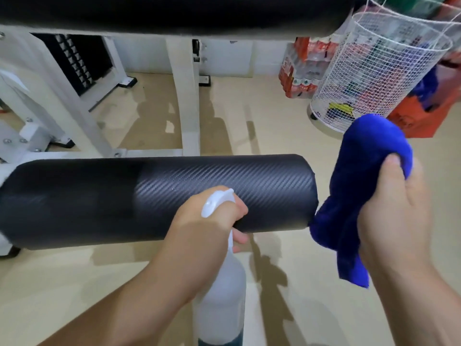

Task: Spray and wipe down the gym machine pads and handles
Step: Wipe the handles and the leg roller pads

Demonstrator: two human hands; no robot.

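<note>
Both bare hands were up, each gripping something.
The left hand [212, 216], its forearm rising from the lower left, curled round the neck of a spray bottle [219, 303]. The right hand [391, 208] held a bunched blue cloth [361, 171], thumb pressed into it.

There are two black pads: one roller pad [99, 201] near, one long pad [174, 13] far. Two hands show, a left hand [207, 221] and a right hand [391, 208]. One spray bottle [219, 295], one blue cloth [369, 156]. Far right stand one wire basket [374, 71], one wrapped pack of bottles [299, 71] and one orange crate [419, 118]; far left, one weight stack [74, 61].
</note>
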